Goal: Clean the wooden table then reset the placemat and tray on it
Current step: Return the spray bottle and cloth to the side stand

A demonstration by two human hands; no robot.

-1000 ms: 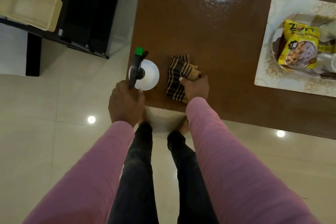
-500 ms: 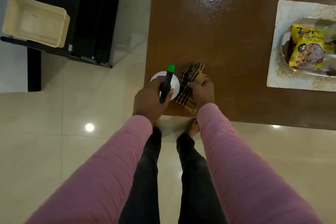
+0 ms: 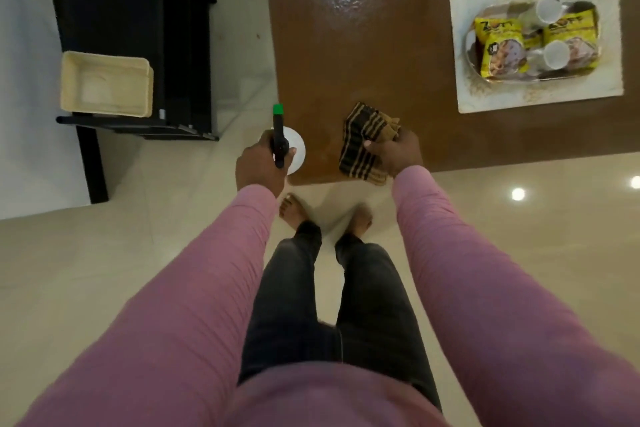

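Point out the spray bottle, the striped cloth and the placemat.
spray bottle [image 3: 278, 126], head view, black trigger head.
striped cloth [image 3: 356, 128], head view, folded middle.
placemat [image 3: 540, 94], head view, bare near border.

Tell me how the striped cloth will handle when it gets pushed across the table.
Probably floppy: the striped cloth sits bunched in folds under the right hand. Likely light: one hand grips it. It should slide easily on the glossy wooden table, though it may unfold.

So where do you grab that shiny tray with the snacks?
Take the tray by its rim at both short ends, coming in from either side, kept level. It is long and shallow, and yellow packets and white cups sit loose on it, so a one-sided lift could tip them.
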